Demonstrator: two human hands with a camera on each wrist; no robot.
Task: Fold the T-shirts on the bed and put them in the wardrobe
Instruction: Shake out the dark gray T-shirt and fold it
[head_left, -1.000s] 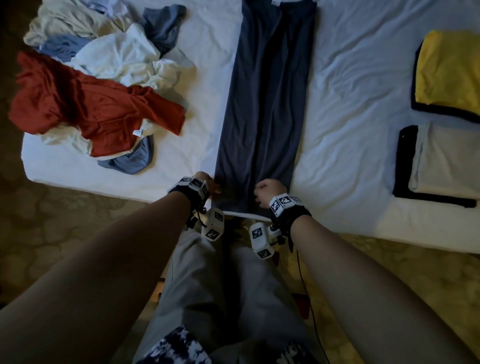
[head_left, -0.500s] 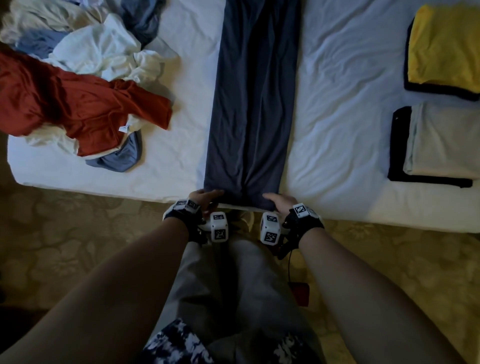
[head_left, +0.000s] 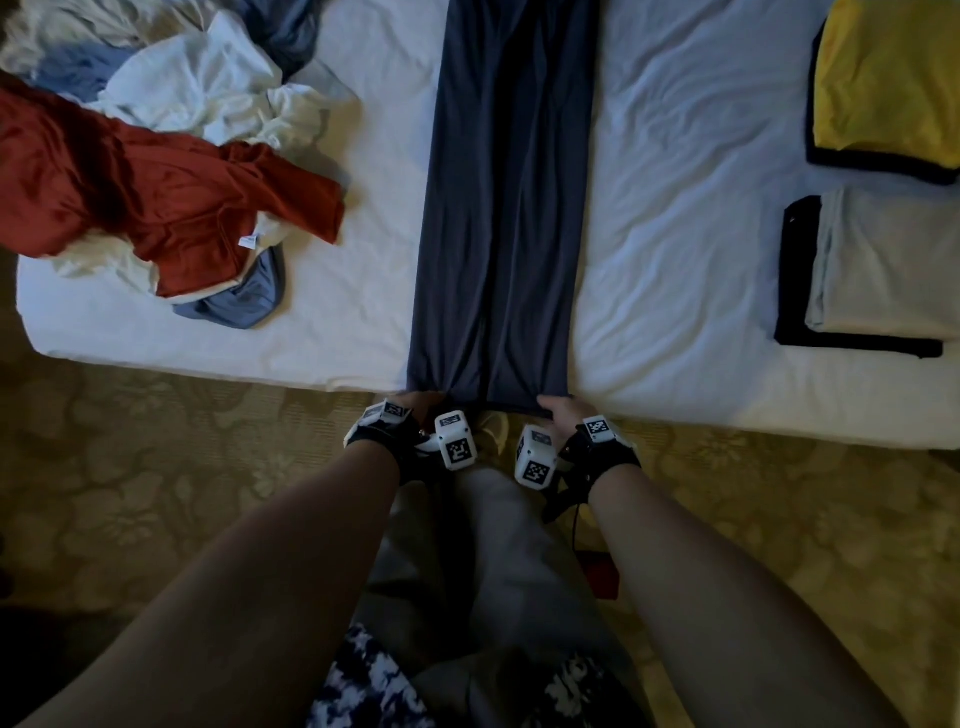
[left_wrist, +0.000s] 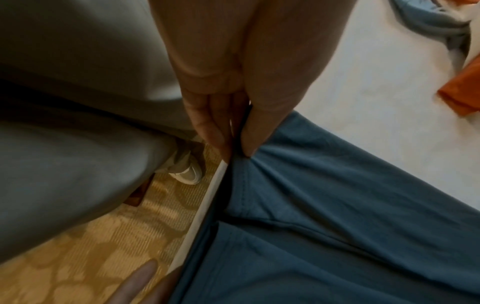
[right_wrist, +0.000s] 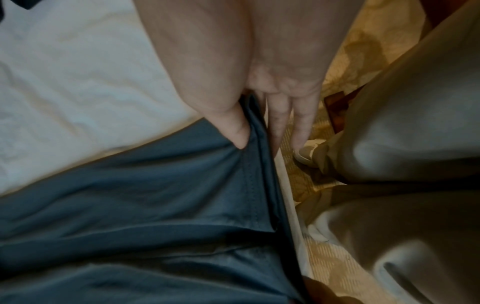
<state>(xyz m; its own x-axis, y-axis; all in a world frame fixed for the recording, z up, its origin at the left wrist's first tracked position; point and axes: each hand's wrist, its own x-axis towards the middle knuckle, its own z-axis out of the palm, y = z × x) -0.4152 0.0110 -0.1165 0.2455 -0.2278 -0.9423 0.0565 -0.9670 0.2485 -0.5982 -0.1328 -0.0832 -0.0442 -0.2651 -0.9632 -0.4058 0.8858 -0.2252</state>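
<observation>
Folding a dark blue T-shirt (head_left: 506, 208) at the near edge of the bed (head_left: 675, 234).

Biggest first: the bed carries a loose pile of unfolded shirts (head_left: 171, 156) at the far left, two folded stacks (head_left: 883, 208) at the right, and the blue shirt laid in a long narrow strip down the middle, its hem at the mattress edge. The left hand (head_left: 415, 402) and right hand (head_left: 558, 410) each pinch a hem corner between thumb and fingers. I'd judge the cloth light, limp and a bit slick, so those corners are the right hold. Only the wrist views show the thumbs on top and the hem stitching; only the head view shows the shirt's full length.
</observation>
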